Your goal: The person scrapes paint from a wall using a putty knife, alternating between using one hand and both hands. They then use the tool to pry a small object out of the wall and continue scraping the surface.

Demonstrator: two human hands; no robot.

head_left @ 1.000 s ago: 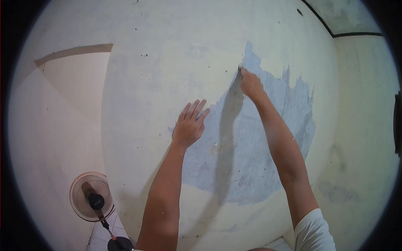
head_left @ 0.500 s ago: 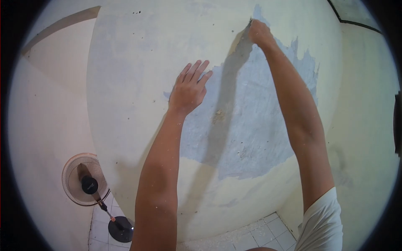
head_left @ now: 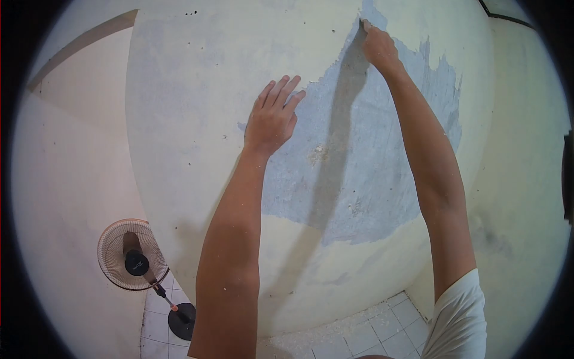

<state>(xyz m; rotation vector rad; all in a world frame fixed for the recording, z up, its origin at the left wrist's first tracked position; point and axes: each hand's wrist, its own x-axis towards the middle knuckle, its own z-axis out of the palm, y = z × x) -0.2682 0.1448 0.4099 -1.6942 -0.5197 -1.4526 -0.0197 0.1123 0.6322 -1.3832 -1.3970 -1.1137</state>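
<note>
Against the wall, my left hand lies flat with fingers spread, at the left edge of a bare blue-grey patch. Higher up and to the right, my right hand is closed on a small scraper. Only the dark tip of that tool shows; the fingers hide the rest. Its tip meets the ragged border between cream paint and bare surface. A long arm shadow crosses the patch below it.
A standing fan is at the lower left, its black round base on the tiles. Pale flakes lie on the tiled floor along the wall's foot. A side wall meets this one at right.
The view has shifted slightly. My right hand stays near the patch's upper edge, where a cream strip beside it now shows as bare grey. My left hand keeps its place on the wall.
</note>
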